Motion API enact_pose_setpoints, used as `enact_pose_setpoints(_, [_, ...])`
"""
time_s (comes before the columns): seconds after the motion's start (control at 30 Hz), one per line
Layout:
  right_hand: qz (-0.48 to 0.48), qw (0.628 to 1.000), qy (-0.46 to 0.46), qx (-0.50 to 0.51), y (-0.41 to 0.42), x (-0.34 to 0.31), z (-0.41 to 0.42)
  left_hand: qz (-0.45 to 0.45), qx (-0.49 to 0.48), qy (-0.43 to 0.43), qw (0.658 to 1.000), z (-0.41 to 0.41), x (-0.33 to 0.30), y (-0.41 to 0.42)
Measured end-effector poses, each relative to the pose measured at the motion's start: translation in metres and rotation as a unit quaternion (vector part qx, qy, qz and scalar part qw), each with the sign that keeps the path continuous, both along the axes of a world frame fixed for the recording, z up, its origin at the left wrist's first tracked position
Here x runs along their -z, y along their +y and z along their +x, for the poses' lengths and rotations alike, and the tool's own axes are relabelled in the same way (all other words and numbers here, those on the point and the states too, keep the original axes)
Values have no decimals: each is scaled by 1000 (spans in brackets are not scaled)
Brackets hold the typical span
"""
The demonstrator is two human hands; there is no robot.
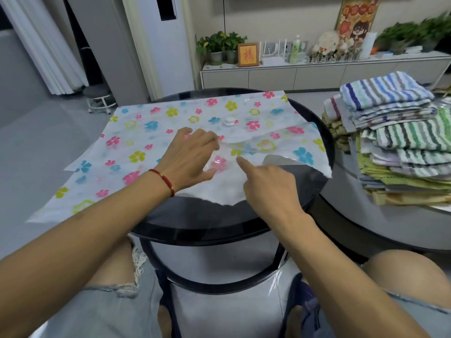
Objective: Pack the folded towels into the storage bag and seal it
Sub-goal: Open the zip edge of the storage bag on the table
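Observation:
A flat plastic storage bag [156,132] printed with coloured flowers lies spread over a round black table [305,191], its left part hanging past the edge. A white valve cap [229,121] sits near its middle. My left hand [192,154], with a red bracelet at the wrist, rests on the bag, fingers curled against a fold. My right hand [268,181] lies on the bag's near right part, index finger stretched toward the left hand. A tall stack of folded striped towels [400,142] stands to the right on a second round table.
The second table [366,228] with a pale rim is lower and right of the black one. Behind are a low cabinet [317,74] with potted plants and frames, a standing air conditioner [168,45], and a small stool [100,98] at left. My knees are under the table.

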State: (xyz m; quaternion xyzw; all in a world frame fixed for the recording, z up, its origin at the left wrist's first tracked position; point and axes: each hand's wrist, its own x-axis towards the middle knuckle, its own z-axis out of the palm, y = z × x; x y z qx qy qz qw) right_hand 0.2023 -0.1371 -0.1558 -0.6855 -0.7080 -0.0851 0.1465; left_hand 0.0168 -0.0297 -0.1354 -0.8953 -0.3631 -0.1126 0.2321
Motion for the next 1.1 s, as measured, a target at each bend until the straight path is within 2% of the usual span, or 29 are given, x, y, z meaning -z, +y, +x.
enact_pose_setpoints(0.07, [38,998,-51,-23,3,-5,1,8,18,3,1000,-7,3,-6])
enact_pose_setpoints(0.13, [15,998,-63,-21,1,-3,7,7,13,7,1000,-10,2,-8])
enact_pose_setpoints(0.2, [-19,998,-53,-3,-1,0,11,10,19,24,999,-7,0,-8])
enact_pose_setpoints(0.4, [-33,999,25,-10,6,18,15,16,90,119,989,52,-1,-7])
enact_pose_setpoints(0.47, [-66,995,60,45,-1,24,20,29,56,109,992,62,-11,5])
enact_pose_setpoints(0.53, [-101,982,129,95,-9,27,25,5,-7,76,997,62,-24,20])
enact_pose_setpoints(0.67, [-161,944,267,105,-18,16,31,-49,-103,-41,993,49,-44,45])
enact_pose_setpoints(0.73, [-200,930,295,90,-21,4,35,-45,-91,-52,993,43,-45,46])
enact_pose_setpoints(0.8, [-202,936,284,57,-20,-8,34,-41,-50,-36,997,38,-38,39])
enact_pose_setpoints(0.9, [-127,940,313,49,-11,-19,35,-22,-8,-16,1000,31,-22,28])
enact_pose_setpoints(0.97, [-104,902,410,84,-9,-21,41,-25,-11,-19,999,27,-15,25])
enact_pose_setpoints(1.1, [-152,781,587,151,-15,-9,56,-76,-30,-90,993,24,-18,26])
